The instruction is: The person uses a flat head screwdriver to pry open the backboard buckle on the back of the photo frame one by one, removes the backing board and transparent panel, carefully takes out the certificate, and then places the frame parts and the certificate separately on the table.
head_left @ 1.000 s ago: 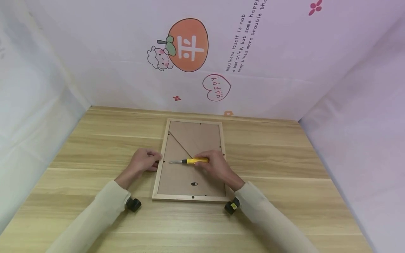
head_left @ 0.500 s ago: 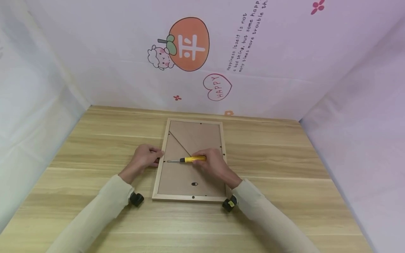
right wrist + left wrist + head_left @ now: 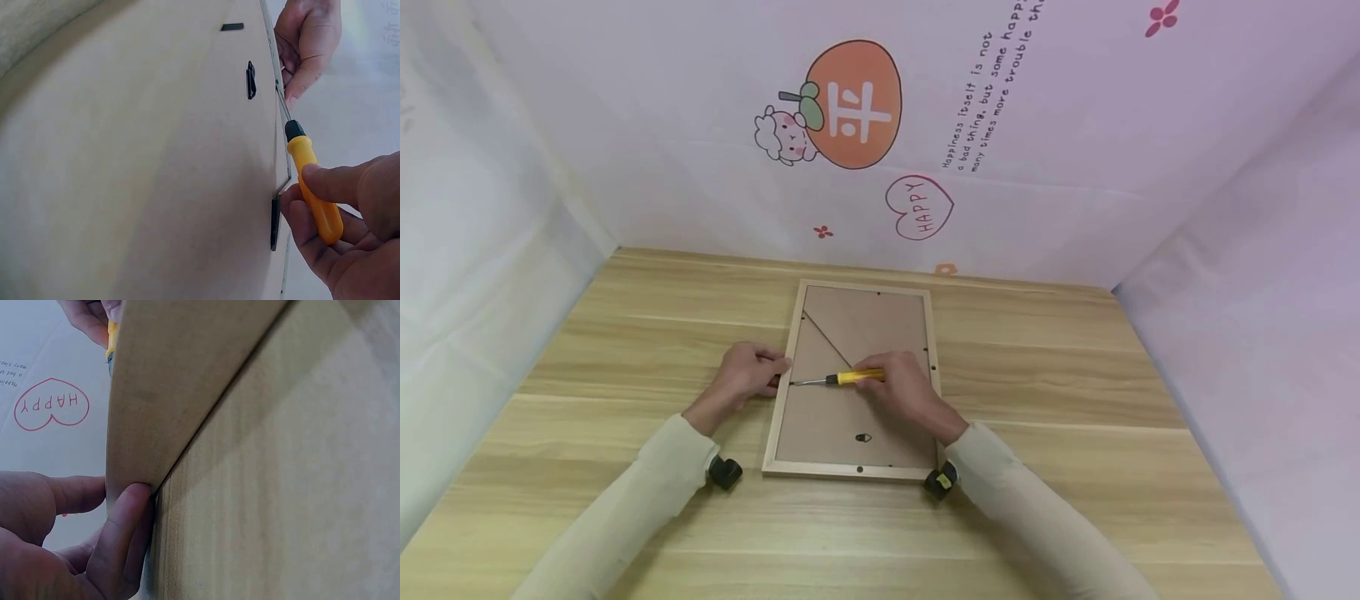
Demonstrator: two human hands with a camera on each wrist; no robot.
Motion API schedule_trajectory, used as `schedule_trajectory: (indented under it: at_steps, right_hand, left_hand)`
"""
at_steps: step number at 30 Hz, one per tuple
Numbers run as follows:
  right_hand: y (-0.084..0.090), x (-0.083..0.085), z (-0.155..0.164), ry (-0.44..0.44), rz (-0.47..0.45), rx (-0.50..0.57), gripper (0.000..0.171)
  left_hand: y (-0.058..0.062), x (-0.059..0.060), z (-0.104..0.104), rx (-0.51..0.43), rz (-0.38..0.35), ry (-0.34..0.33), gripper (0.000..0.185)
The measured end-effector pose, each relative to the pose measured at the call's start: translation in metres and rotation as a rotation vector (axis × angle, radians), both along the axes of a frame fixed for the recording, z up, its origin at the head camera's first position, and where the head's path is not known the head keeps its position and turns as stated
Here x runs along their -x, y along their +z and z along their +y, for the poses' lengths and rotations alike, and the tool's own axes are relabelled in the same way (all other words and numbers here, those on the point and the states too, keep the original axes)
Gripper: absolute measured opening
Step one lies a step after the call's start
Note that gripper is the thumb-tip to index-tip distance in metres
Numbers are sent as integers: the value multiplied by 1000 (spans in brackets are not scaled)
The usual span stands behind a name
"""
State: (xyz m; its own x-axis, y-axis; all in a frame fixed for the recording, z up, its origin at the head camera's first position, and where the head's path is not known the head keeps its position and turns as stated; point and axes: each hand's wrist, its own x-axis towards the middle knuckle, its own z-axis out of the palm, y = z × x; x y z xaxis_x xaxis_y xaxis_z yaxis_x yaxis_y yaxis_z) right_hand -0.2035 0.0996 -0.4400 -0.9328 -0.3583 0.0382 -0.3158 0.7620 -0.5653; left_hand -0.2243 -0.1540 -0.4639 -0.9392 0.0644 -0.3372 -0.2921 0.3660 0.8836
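Note:
A wooden picture frame (image 3: 820, 469) lies back side up on the table, its brown backing board (image 3: 887, 325) facing me. My right hand (image 3: 906, 387) grips the yellow handle of a screwdriver (image 3: 303, 153). The metal tip of that tool points left and meets the frame's left inner edge, at a small black tab (image 3: 792, 383). Against the outside of the left rim is my left hand (image 3: 745, 371). In the left wrist view its curled fingers (image 3: 125, 512) hold the frame's side and top edge. The right palm covers part of the board.
A small black hanger (image 3: 863, 437) is fixed to the lower part of the board. More black tabs (image 3: 926, 350) sit along the inner edges. The wood-grain table (image 3: 1037, 400) surrounds the frame. White printed cloth (image 3: 700, 167) walls the back and sides.
The screwdriver has moved slightly left, bringing its tip to the black tab at the left edge. My left hand has shifted a little up and right along the rim. The frame has stayed put.

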Motion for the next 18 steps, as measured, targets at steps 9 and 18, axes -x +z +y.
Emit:
schedule_trajectory:
  at_steps: [9, 18]
  right_hand:
    - [-3, 1, 1, 43, 11, 5, 23]
    - [-10, 3, 3, 61, 58, 39, 23]
  left_hand:
    - [0, 0, 0, 7, -11, -8, 35]
    - [-2, 1, 1, -1, 4, -24, 35]
